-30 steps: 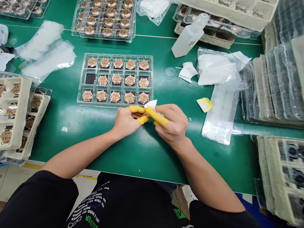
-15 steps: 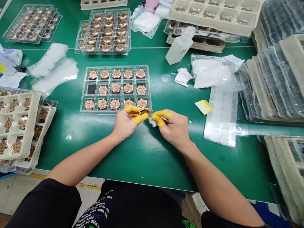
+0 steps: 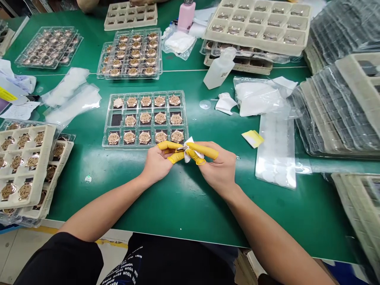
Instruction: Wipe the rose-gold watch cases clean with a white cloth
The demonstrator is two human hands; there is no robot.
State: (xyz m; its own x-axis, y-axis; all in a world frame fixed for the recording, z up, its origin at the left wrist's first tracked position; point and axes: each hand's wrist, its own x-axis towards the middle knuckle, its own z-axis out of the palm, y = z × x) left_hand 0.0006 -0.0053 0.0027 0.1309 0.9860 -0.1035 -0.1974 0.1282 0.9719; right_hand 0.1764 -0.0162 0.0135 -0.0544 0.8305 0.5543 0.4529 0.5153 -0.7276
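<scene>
Both my hands meet just in front of a clear tray [image 3: 109, 118] of rose-gold watch cases on the green table. My left hand [image 3: 158, 162], with yellow finger cots, pinches a rose-gold watch case [image 3: 181, 149] by its edge. My right hand [image 3: 218, 166], also in yellow cots, presses a small white wipe [image 3: 188, 150] against that case. One pocket in the tray's middle row, at the left, holds no case.
Beige trays [image 3: 44, 134] with watch cases stand at the left edge. Another clear tray [image 3: 130, 51] of cases lies farther back. A white bottle [image 3: 218, 71], plastic bags [image 3: 261, 93], a yellow pad [image 3: 252, 138] and stacked trays [image 3: 341, 107] fill the right.
My right hand has brought the white wipe back onto the watch case after holding it apart half a second ago. The view has tilted upward, showing more of the far table.
</scene>
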